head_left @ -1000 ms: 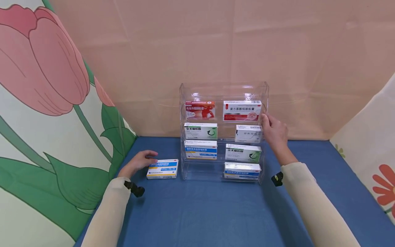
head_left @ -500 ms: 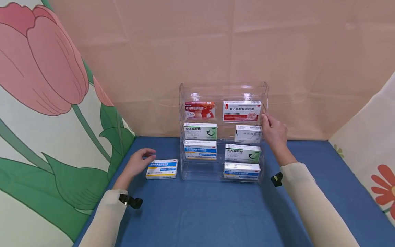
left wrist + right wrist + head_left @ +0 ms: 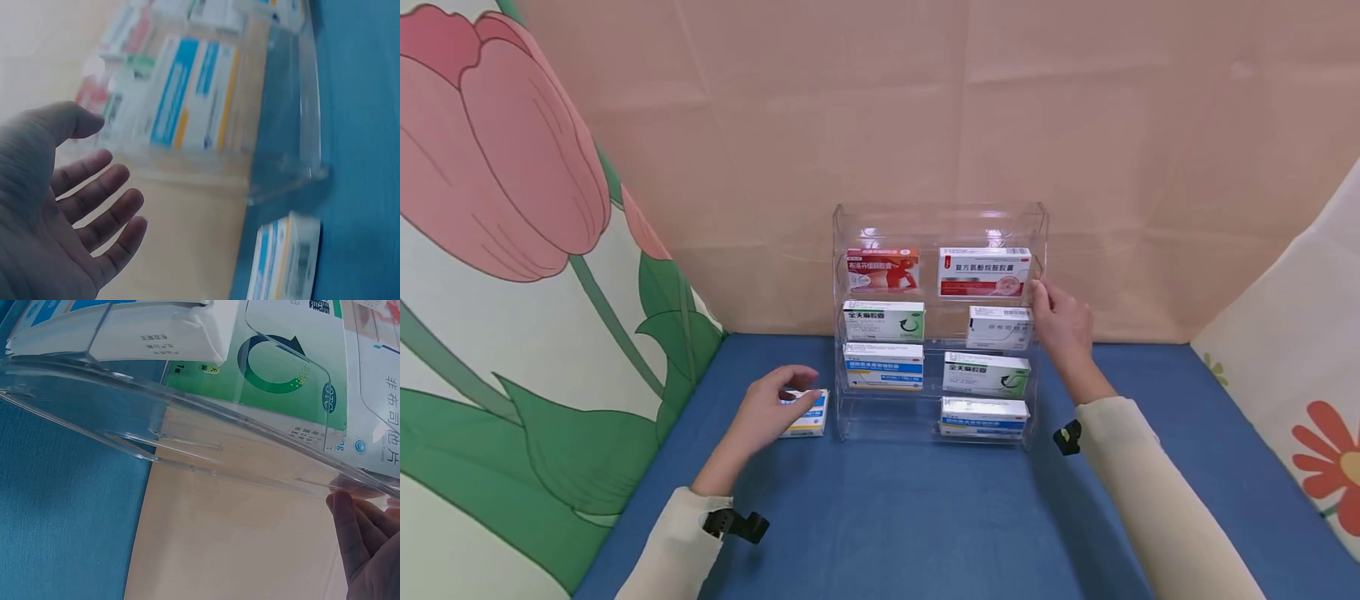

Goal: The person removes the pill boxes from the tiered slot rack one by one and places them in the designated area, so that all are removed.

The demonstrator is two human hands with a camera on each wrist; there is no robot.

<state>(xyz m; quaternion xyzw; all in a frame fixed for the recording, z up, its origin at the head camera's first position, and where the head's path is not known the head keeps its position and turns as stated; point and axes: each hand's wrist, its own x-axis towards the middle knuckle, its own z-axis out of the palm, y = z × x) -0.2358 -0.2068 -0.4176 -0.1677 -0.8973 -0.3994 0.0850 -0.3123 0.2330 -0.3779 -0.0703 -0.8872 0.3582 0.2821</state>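
A clear acrylic rack (image 3: 938, 218) stands at the back of the blue table and holds several medicine boxes on its tiers. My right hand (image 3: 1060, 321) holds the rack's right side wall, thumb at the front edge; the fingers (image 3: 362, 540) lie against the clear wall. A white, blue and yellow box (image 3: 808, 415) lies flat on the table just left of the rack. My left hand (image 3: 771, 408) hovers over that box with relaxed, spread fingers (image 3: 94, 200) and hides its left part. In the left wrist view the box (image 3: 284, 262) lies apart from the palm.
A flowered panel (image 3: 512, 250) closes the left side, a plain beige wall (image 3: 1075, 125) the back, and another flowered panel (image 3: 1300, 333) the right. The blue table (image 3: 910, 517) stretches from the rack toward me.
My left hand has moved right from the box's left end to above the box, now covering part of it. The right hand has stayed on the rack.
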